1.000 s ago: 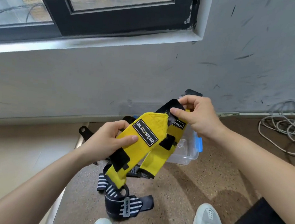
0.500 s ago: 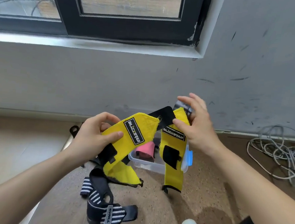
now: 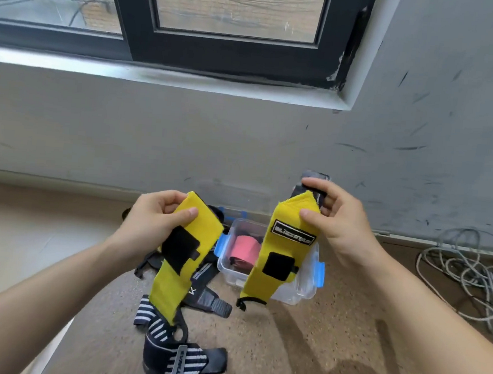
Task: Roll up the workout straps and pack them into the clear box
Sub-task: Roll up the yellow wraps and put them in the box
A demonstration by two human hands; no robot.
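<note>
the left grip (image 3: 151,223) pinches 1 yellow strap (image 3: 173,278) at 9 o'clock of the clear box (image 3: 305,291) on the floor (image 3: 316,340), and the right grip (image 3: 339,223) pinches the other yellow strap (image 3: 274,271), which hangs before the box's 1 pink roll (image 3: 243,248).

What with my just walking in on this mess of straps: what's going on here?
A person is packing workout straps. The left hand grips one yellow strap and the right hand pinches the top of a second yellow strap; both hang unrolled. Below them, the clear box sits open on the floor with a pink roll inside. Striped black straps lie loose on the floor beside it.
</note>
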